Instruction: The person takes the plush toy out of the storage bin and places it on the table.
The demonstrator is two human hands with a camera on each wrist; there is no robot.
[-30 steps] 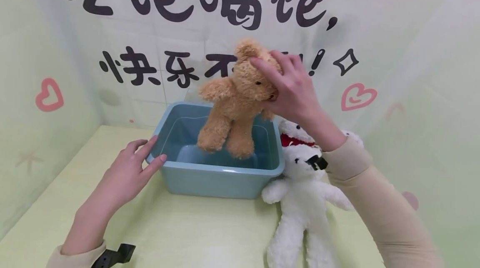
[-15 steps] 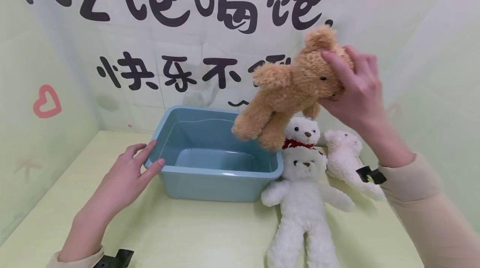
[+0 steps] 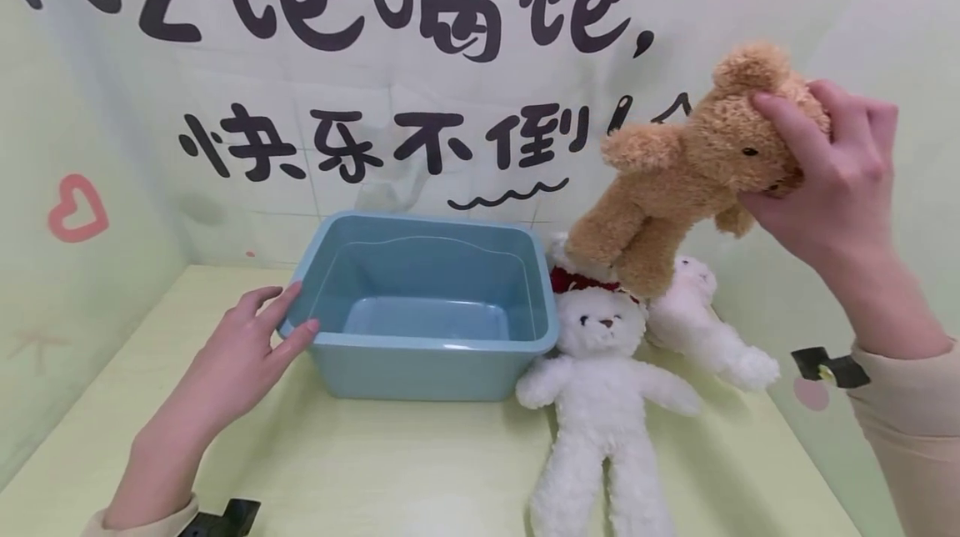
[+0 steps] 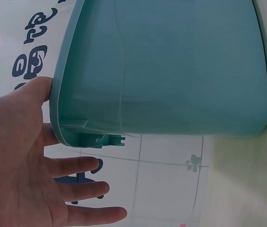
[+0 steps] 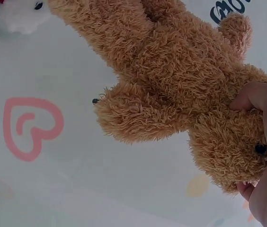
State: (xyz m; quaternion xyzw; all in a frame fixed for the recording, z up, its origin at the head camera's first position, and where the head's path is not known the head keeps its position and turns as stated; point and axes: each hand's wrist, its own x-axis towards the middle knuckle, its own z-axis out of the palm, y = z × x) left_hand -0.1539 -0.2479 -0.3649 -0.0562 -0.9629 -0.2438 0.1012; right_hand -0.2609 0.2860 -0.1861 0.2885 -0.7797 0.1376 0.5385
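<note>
My right hand (image 3: 840,170) grips a light brown teddy bear (image 3: 675,178) by its head, in the air over the right side of the table. In the right wrist view, the fingers and thumb sink into the fur around the bear's face (image 5: 228,146), and its body stretches to the upper left. A blue plastic bin (image 3: 420,370) stands upright on the table with nothing inside. At its front left corner, my left hand (image 3: 232,362) touches the rim with thumb and index finger. In the left wrist view, that hand's other fingers (image 4: 84,191) reach out straight below the rim.
A white teddy bear (image 3: 600,420) lies on its back right of the bin on the pale table (image 3: 420,470). Behind it, another white plush with a red scarf (image 3: 577,280) is partly hidden. A third white plush (image 3: 705,328) lies farther right. A printed curtain (image 3: 247,87) hangs behind.
My right hand has carried the brown teddy bear from over the bin to the right, past its edge and above the white plush toys. The left hand stays at the bin's corner.
</note>
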